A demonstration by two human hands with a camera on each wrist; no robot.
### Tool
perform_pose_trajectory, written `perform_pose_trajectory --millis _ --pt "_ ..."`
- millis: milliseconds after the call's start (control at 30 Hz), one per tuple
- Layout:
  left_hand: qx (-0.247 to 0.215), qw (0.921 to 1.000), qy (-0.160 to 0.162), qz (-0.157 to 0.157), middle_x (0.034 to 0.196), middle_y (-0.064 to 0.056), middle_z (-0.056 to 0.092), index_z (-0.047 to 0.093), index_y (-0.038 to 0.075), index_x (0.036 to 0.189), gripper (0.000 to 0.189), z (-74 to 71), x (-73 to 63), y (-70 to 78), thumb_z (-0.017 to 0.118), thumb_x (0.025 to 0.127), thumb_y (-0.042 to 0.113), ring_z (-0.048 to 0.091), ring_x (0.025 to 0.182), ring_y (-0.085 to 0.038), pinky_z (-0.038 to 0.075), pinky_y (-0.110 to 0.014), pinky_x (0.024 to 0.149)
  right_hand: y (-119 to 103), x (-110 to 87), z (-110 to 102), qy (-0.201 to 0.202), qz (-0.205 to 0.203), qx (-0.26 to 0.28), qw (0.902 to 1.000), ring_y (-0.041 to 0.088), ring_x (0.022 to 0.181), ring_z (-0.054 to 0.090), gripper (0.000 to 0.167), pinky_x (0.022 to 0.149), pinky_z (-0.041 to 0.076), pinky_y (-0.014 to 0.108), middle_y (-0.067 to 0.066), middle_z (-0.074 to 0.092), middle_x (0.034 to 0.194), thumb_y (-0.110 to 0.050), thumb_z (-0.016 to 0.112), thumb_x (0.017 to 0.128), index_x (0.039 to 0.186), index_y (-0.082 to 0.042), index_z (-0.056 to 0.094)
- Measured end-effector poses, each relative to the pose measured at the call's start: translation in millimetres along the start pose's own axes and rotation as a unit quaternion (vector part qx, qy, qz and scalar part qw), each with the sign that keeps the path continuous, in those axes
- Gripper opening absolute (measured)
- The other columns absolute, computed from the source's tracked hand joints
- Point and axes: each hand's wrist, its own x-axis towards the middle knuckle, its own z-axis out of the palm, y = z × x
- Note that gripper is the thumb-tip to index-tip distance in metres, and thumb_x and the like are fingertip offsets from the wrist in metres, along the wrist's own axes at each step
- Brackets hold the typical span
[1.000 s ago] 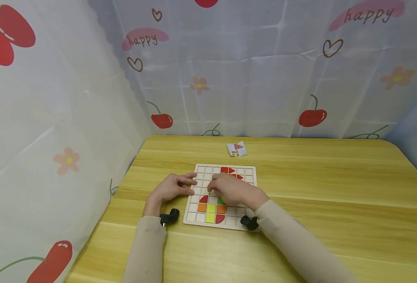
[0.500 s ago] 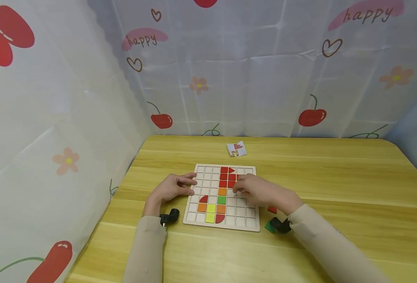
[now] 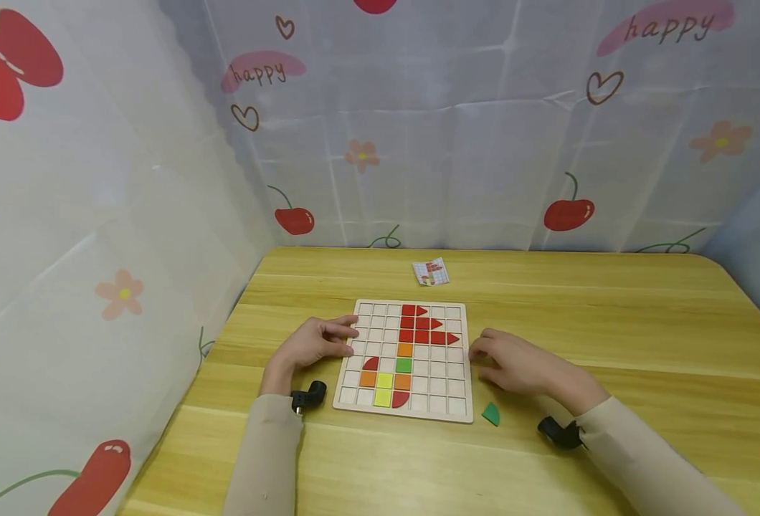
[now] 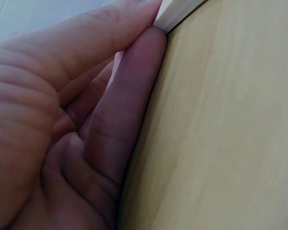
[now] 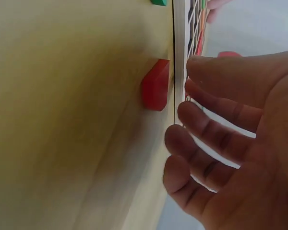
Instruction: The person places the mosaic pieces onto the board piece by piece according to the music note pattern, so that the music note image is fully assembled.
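Observation:
My left hand rests at the left edge of the wooden grid board, fingertips touching its rim; in the left wrist view the thumb and a finger meet the board's edge. My right hand hovers just right of the board with fingers loosely bent, holding nothing. Below its fingers, in the right wrist view, a red piece lies on the table next to the board; the hand hides it in the head view. A green quarter-circle piece lies near the board's lower right corner. Red, orange, yellow and green pieces fill several cells.
A small pattern card lies on the wooden table behind the board. Printed curtains stand at the back and left. A black wrist camera sits at the right sleeve.
My right hand has moved from over the middle of the board rightward, off its right edge. The red arrow rows and the green quarter-circle have come into sight. The left hand stays still.

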Motion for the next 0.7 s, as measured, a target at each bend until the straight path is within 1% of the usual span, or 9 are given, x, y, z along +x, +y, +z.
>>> perform_pose_trajectory --millis 100,200,300,433,600,700 --pt "-0.001 1.0 0.0 -0.004 0.152 0.007 0.057 0.08 0.016 0.119 0.034 0.1 -0.4 0.9 0.084 0.085 0.011 0.037 0.154 -0.017 0.049 -0.023 0.102 2.5 -7.6 1.1 -0.006 0.022 0.003 0.9997 0.009 0.085 0.054 0.025 0.079 0.051 0.031 -0.003 0.06 0.102 -0.018 0.076 0.093 0.116 -0.009 0.07" --pt "-0.002 1.0 0.0 -0.005 0.153 0.006 0.056 0.08 0.015 0.119 0.034 -0.1 -0.2 1.2 0.084 0.086 0.011 0.036 0.154 -0.017 0.05 -0.021 0.1 4.6 -13.7 2.4 -0.012 0.027 0.001 0.9996 0.009 0.082 0.051 0.025 0.075 0.048 0.029 -0.004 0.058 0.098 -0.019 0.077 0.093 0.114 -0.01 0.069" --pt "0.0 1.0 0.002 -0.002 0.153 0.005 0.056 0.079 0.015 0.119 0.033 0.0 0.3 0.3 0.084 0.086 0.012 0.036 0.154 -0.019 0.049 -0.024 0.103 6.3 -18.9 3.3 -0.009 0.027 -0.002 0.9996 0.008 0.08 0.049 0.024 0.074 0.047 0.028 -0.005 0.058 0.095 -0.018 0.079 0.091 0.113 -0.011 0.07" --pt "0.003 1.0 0.004 -0.002 0.153 0.007 0.057 0.08 0.016 0.118 0.033 0.1 1.0 1.2 0.084 0.086 0.012 0.036 0.154 -0.017 0.048 -0.03 0.108 7.9 -23.6 3.6 -0.007 0.025 -0.001 0.9997 0.008 0.081 0.05 0.024 0.075 0.048 0.028 -0.006 0.058 0.095 -0.017 0.081 0.09 0.111 -0.014 0.07" --pt "0.002 1.0 0.004 -0.005 0.152 0.007 0.057 0.08 0.016 0.118 0.034 0.5 0.5 1.9 0.084 0.085 0.011 0.037 0.154 -0.016 0.049 -0.029 0.106 9.4 -26.1 5.4 -0.004 0.004 0.0 1.0 0.006 0.081 0.05 0.022 0.074 0.048 0.028 -0.008 0.058 0.094 -0.013 0.08 0.089 0.109 -0.014 0.071" --pt "0.002 1.0 0.005 -0.004 0.152 0.007 0.057 0.08 0.016 0.118 0.034 0.7 -0.1 1.3 0.084 0.085 0.01 0.037 0.154 -0.017 0.049 -0.027 0.106 10.0 -26.1 6.4 0.003 -0.016 -0.004 0.9999 0.004 0.078 0.049 0.02 0.071 0.047 0.027 -0.008 0.058 0.091 -0.01 0.08 0.088 0.105 -0.014 0.071"
